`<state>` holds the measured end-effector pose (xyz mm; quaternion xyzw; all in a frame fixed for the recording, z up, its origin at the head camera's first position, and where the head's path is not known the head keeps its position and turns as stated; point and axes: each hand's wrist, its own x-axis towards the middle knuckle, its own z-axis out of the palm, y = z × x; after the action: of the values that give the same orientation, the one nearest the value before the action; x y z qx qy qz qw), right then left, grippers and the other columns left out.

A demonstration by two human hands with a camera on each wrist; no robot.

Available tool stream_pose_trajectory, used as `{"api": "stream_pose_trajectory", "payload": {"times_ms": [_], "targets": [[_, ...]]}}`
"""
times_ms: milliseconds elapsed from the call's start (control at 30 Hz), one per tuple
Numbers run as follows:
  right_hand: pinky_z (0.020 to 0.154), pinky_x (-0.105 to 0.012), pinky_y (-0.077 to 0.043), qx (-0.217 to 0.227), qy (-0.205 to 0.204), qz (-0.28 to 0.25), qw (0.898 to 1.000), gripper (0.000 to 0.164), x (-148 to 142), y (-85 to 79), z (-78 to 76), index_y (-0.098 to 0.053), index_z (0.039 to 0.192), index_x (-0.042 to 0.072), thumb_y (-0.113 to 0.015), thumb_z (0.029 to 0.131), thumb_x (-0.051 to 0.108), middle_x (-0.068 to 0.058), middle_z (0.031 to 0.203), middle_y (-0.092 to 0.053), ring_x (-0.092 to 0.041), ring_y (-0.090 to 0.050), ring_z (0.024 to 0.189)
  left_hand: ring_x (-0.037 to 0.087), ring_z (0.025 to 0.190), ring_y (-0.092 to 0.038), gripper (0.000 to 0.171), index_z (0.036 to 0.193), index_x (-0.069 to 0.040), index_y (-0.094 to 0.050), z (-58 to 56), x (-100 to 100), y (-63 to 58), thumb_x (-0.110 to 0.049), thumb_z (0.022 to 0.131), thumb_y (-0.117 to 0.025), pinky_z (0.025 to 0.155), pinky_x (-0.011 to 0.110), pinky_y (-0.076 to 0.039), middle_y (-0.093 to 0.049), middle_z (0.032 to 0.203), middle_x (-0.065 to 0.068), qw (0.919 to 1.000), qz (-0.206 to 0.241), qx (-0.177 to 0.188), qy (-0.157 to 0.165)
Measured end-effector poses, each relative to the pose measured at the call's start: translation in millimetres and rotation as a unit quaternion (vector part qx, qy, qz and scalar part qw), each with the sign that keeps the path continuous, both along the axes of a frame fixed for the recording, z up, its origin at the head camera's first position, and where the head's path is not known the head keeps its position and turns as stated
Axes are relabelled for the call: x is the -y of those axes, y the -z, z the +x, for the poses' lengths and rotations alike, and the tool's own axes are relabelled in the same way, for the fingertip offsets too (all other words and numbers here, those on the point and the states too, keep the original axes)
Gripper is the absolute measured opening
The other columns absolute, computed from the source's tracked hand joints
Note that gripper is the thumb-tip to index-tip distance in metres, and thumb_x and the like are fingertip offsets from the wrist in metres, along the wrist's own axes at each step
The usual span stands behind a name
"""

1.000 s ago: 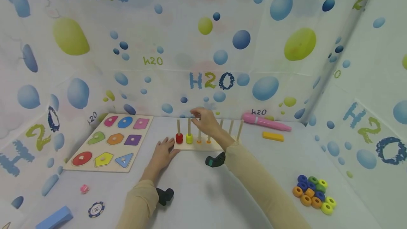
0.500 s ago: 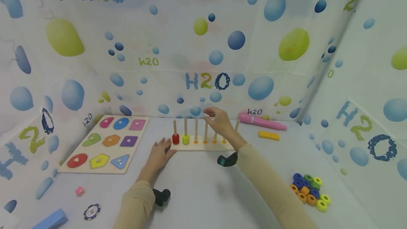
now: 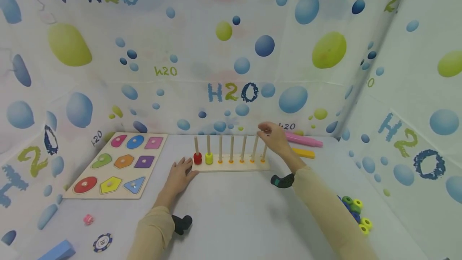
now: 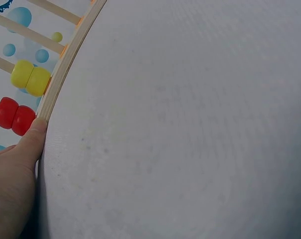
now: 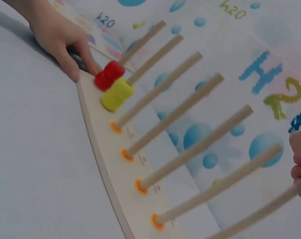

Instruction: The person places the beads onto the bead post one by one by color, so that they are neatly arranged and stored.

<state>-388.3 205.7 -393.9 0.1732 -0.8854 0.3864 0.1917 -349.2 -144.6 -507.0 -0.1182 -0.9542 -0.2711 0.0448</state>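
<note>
Head view: the left hand point(image 3: 179, 175), fingers apart, touches the rack point(image 3: 231, 167); the right hand point(image 3: 274, 137) curls its fingers at the rightmost peg point(image 3: 265, 153), grip unclear.

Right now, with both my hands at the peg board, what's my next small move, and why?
If it's empty, your right hand could probably reach for the loose beads: the third peg from the left has only an orange ring at its base, while the first two pegs hold red beads and yellow beads. Your left hand touches the peg board, perhaps steadying it.
</note>
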Motion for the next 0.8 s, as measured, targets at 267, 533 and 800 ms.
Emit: {"api": "stream_pose_trajectory", "payload": {"times_ms": [267, 533, 800], "targets": [[0.091, -0.04, -0.05, 0.04, 0.051, -0.009, 0.998, 0.026, -63.5, 17.3, 13.5, -0.062, 0.113, 0.001, -0.061, 0.093, 0.018, -0.014, 0.111, -0.064, -0.027, -0.06, 0.105, 0.042, 0.135, -0.027, 0.061, 0.135, 0.006, -0.047, -0.5, 0.1, 2.1, -0.032, 0.09, -0.064, 0.111, 0.058, -0.011, -0.044, 0.14, 0.022, 0.9997, 0.005, -0.021, 0.008], [0.088, -0.045, -0.051, 0.061, 0.07, 0.01, 0.996, 0.025, -113.3, 33.0, 34.5, -0.062, 0.108, -0.005, -0.062, 0.092, 0.013, -0.02, 0.103, -0.065, -0.034, -0.062, 0.098, 0.041, 0.136, -0.025, 0.062, 0.137, 0.005, -0.044, -2.3, 4.2, 2.7, -0.033, 0.091, -0.062, 0.112, 0.057, -0.009, -0.042, 0.142, 0.022, 0.9999, 0.002, -0.015, 0.007], [0.086, -0.047, -0.052, 0.086, 0.103, 0.05, 0.99, 0.029, -164.8, 48.9, 68.7, -0.062, 0.111, -0.002, -0.061, 0.093, 0.021, -0.018, 0.106, -0.066, -0.034, -0.063, 0.098, 0.042, 0.136, -0.024, 0.06, 0.136, 0.006, -0.044, -1.7, 2.9, 1.1, -0.032, 0.092, -0.061, 0.111, 0.058, -0.009, -0.042, 0.142, 0.022, 0.9998, 0.007, -0.014, 0.014]]}}
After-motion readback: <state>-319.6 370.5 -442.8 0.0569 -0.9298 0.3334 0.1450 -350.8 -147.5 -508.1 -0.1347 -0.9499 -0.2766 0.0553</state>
